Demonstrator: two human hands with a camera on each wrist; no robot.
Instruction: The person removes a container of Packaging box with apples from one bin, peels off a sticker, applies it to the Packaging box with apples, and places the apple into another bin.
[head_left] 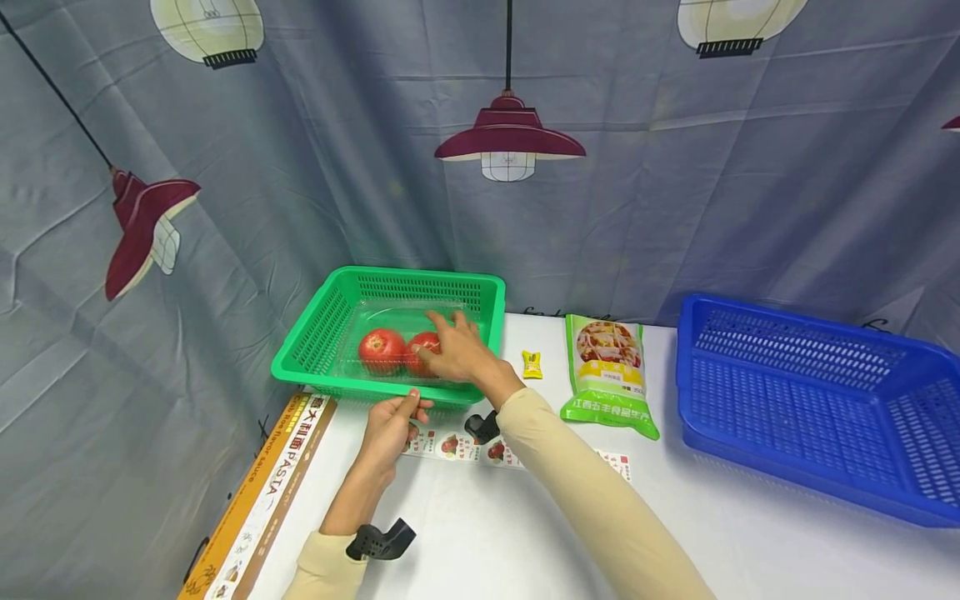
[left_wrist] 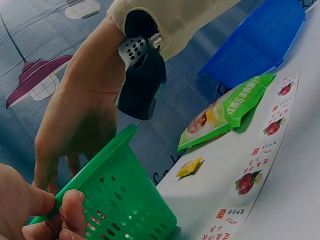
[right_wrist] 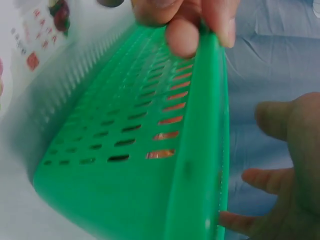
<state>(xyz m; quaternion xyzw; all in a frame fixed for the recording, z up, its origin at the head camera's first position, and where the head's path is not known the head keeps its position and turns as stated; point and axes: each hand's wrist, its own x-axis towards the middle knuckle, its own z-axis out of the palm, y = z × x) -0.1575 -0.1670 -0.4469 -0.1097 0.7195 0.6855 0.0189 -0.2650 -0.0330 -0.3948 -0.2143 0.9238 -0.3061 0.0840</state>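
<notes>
Left hand [head_left: 390, 425] pinches near rim of basket [head_left: 322, 385]; right hand [head_left: 455, 354], fingers spread, over box [head_left: 401, 315] in basket, contact hard to tell. Box looks light, slick, dentable; fruit [head_left: 382, 350] probably adds weight. Best hold: opposite sides, low, below right hand.

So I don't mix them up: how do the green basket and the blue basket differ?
The green basket holds red fruits in a clear container; the blue basket shows none. The left hand pinches the green basket's rim; neither hand touches the blue basket. The blue basket looks larger than the green. Both are perforated.
</notes>
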